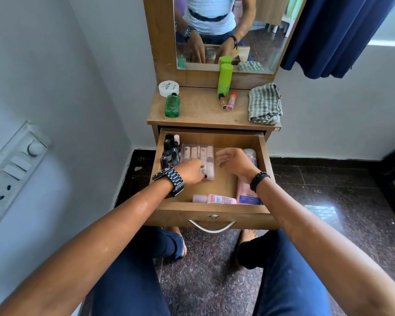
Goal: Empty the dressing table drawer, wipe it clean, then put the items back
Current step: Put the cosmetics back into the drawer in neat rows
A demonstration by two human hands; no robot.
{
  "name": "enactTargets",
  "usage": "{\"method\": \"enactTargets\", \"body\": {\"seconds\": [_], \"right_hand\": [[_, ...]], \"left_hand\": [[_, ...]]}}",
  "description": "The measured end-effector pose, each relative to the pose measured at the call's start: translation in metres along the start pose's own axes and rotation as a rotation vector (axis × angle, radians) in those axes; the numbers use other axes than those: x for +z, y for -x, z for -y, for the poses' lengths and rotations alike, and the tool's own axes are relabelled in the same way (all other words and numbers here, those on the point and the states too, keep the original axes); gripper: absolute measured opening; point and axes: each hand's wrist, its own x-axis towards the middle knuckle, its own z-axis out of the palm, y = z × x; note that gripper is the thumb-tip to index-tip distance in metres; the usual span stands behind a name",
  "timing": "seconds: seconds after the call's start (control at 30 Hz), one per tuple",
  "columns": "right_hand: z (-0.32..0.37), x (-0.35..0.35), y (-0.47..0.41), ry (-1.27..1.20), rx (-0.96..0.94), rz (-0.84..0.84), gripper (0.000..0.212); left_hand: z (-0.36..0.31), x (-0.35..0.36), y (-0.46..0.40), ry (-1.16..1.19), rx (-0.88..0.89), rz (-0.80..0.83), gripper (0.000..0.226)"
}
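Note:
The wooden drawer (214, 212) of the dressing table stands pulled out. Inside lie a clear pack of pink tubes (200, 155), several dark nail-polish bottles (171, 149) at the back left, a pink bottle (250, 156) at the right, and pink tubes (214, 198) along the front. My left hand (192, 171) rests on the near edge of the clear pack, fingers curled on it. My right hand (234, 161) hovers just right of the pack, fingers spread, holding nothing.
On the table top (201, 110) stand a green glass bottle (172, 106), a white round jar (168, 87), a tall green bottle (225, 78), two lipsticks (227, 101) and a checked cloth (265, 103). A mirror (260, 49) rises behind. A switchboard (12, 169) is on the left wall.

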Motion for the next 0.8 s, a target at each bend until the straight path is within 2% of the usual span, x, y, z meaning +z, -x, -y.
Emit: {"method": "enactTargets", "body": {"seconds": [0.13, 0.23, 0.37, 0.47, 0.67, 0.8], "right_hand": [[0.02, -0.016, -0.007, -0.04, -0.071, -0.039, 0.022], [0.044, -0.031, -0.024, 0.072, -0.138, -0.218, 0.024], [0.073, -0.051, -0.047, 0.333, -0.225, -0.449, 0.029], [0.079, -0.056, -0.065, 0.486, -0.277, -0.451, 0.036], [0.067, -0.053, -0.093, 0.666, -0.304, -0.366, 0.035], [0.063, -0.05, -0.092, 0.684, -0.345, -0.441, 0.026]], "left_hand": [[-0.012, -0.025, -0.011, 0.104, 0.075, -0.176, 0.031], [-0.026, -0.049, -0.027, 0.175, 0.137, -0.332, 0.03], [-0.041, -0.074, -0.06, 0.184, 0.16, -0.461, 0.032], [-0.045, -0.085, -0.086, 0.133, 0.138, -0.491, 0.035], [-0.041, -0.088, -0.124, -0.103, 0.159, -0.455, 0.044], [-0.038, -0.086, -0.128, -0.152, 0.177, -0.528, 0.032]]}}
